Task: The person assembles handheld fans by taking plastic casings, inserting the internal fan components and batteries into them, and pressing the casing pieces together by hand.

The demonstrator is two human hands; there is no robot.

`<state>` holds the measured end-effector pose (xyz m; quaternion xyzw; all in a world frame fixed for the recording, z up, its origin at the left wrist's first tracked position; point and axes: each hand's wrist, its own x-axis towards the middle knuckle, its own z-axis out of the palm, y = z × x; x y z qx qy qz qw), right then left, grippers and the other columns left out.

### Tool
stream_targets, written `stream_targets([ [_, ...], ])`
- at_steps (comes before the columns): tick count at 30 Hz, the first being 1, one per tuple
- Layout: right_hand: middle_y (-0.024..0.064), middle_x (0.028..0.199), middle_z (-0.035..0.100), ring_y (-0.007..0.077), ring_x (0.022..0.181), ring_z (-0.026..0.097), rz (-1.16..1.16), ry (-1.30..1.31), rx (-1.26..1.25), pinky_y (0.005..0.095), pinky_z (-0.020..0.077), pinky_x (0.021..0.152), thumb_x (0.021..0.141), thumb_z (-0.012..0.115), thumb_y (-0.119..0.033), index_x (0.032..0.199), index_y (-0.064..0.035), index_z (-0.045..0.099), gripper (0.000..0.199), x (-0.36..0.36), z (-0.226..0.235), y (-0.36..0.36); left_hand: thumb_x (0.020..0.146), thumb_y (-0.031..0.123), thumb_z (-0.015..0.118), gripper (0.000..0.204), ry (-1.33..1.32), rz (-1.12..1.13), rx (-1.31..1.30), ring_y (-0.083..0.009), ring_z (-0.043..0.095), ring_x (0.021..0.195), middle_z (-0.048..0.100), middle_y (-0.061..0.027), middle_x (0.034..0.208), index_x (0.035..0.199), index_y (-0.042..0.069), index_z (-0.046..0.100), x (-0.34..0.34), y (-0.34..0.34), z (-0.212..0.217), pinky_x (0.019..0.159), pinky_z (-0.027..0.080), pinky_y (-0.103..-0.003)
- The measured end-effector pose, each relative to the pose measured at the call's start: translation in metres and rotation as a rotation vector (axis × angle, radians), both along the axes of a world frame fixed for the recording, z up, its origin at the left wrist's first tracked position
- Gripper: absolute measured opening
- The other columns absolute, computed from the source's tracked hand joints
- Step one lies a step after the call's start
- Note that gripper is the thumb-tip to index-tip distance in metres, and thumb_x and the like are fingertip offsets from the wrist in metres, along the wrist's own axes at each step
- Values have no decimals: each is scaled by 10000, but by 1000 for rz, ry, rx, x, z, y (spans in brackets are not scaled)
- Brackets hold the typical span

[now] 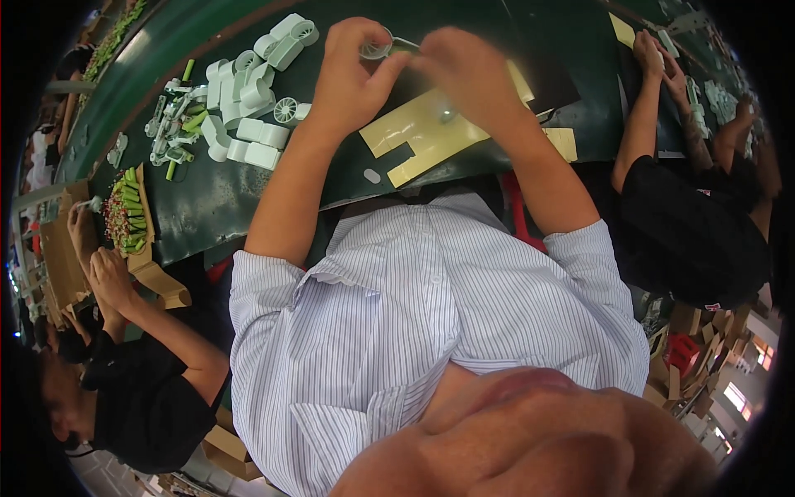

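My left hand [352, 79] is closed round a pale plastic housing with a round spoked grille [375, 50], held above the far part of the table. My right hand [474, 79] is close beside it on the right, smeared by motion, so its grip cannot be made out. A thin pale edge [404, 42] shows between the two hands. Under my right hand lies a shiny yellow sheet [426, 124] with a notch cut in its near edge. To the left of my left forearm is a heap of similar pale housings [248, 95], some with spoked round ends.
Small pale assemblies with green tubes [178, 124] lie farther left on the dark green table [186, 211]. A small whitish oval piece [372, 176] rests near the front edge. A cardboard tray [142, 211] holds several green parts with red tips. Co-workers sit on both sides.
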<state>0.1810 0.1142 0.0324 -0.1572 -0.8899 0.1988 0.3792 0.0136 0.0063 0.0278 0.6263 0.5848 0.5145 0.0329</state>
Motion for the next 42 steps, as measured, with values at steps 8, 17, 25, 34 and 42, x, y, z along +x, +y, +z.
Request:
stream_targets([
  [8,72,938,671,136,755,655,286,-195,-1214,275,537,635,855,736,-211,1156,7,609,393,-6,27,7,906,85,685,328,-493,-123,-78,-98,584,886,568,-79,1173,1176,32,506,2,2,20,744,523,-250],
  [17,106,950,671,170,767,678,194,116,-1244,270,549,643,860,709,-152,1185,47,532,421,-36,1,9,970,236,580,309,-1049,-56,-152,-148,611,773,635,-101,890,1070,-55,556,28,26,-1,677,517,-285],
  [25,104,922,709,175,782,668,253,-443,-656,288,532,681,877,707,-211,1060,51,615,333,-15,43,27,1007,164,484,239,-1189,-49,-348,-214,668,898,661,-128,1042,1122,-22,580,24,26,4,779,556,-327],
  [34,152,919,677,191,743,667,41,26,-414,319,536,656,848,660,-175,1126,44,575,364,-17,36,32,999,165,493,274,-808,-216,-423,-165,663,944,684,-91,1092,1194,10,606,30,31,22,788,529,-267],
  [42,117,831,631,159,599,606,41,107,-813,305,497,537,822,612,-48,1097,40,550,295,-26,63,37,947,38,497,318,-932,-226,-320,-97,607,820,642,-35,983,1263,24,522,45,35,40,729,484,-225],
])
